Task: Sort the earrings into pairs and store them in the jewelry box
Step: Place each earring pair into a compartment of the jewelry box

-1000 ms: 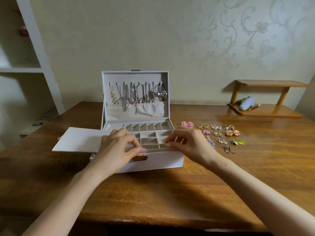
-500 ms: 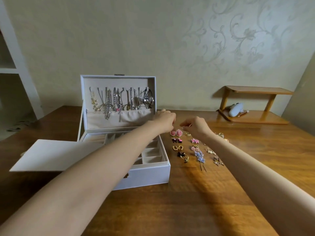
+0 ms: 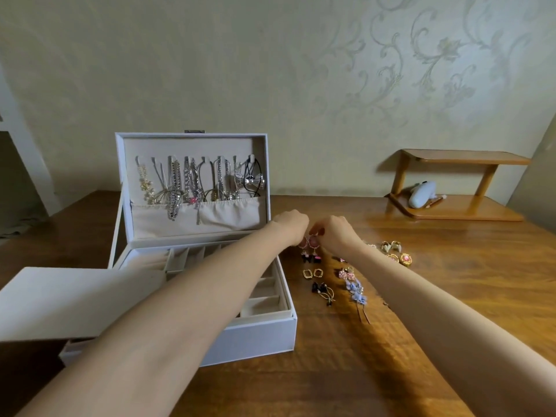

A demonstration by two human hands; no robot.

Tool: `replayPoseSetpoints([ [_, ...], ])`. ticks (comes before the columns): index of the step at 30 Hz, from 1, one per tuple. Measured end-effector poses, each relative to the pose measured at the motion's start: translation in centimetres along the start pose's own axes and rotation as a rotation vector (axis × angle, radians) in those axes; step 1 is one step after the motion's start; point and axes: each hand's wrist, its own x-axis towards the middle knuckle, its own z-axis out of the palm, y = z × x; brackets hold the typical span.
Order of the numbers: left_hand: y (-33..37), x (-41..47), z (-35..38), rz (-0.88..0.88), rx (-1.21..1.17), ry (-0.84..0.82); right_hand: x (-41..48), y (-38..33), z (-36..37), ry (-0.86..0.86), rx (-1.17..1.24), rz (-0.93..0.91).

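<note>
The left hand and right hand pinch the pink round earrings, the other earrings lie on the counter, and the jewelry box looks empty of earrings.

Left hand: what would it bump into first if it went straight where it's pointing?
Probably the pink round earrings just ahead of the left hand, then the right hand; depth is unclear.

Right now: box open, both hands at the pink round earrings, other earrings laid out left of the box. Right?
Wrong side: the head view shows the other earrings right of the jewelry box. It is open, with left hand and right hand at the pink round earrings.
</note>
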Motion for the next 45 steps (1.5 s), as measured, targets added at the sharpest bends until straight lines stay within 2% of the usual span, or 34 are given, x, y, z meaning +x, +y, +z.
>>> replayPoseSetpoints([
  [7,0.1,-1.0,-1.1,0.037,-0.055,0.140,-1.0,-1.1,-1.5,0.056,0.127,0.021],
  [11,-1.2,-2.9,-3.6,0.077,-0.182,0.266,-2.6,-2.2,-4.0,0.103,0.298,0.026],
  [17,-4.8,-7.0,-7.5,0.178,-0.523,0.187,-5.9,-4.8,-6.7,0.078,0.578,0.005],
  [20,-6.7,-8.0,-8.1,0.241,-0.399,0.159,-7.2,-6.5,-7.2,0.046,0.633,-0.028],
  [26,-8.5,-8.5,-6.8,0.235,-0.099,0.036,-8.5,-9.8,-6.0,-0.012,0.633,-0.083],
  [30,-8.4,-8.6,-6.0,0.274,0.027,0.026,-8.5,-10.9,-4.3,-0.012,0.516,-0.081],
  [38,-9.1,-7.9,-5.0,0.337,0.064,-0.019,-8.5,-11.3,-2.7,0.011,0.510,0.009],
  [45,-9.5,-7.7,-3.6,0.313,-0.105,0.072,-8.5,-11.7,-2.3,0.043,0.451,0.046],
])
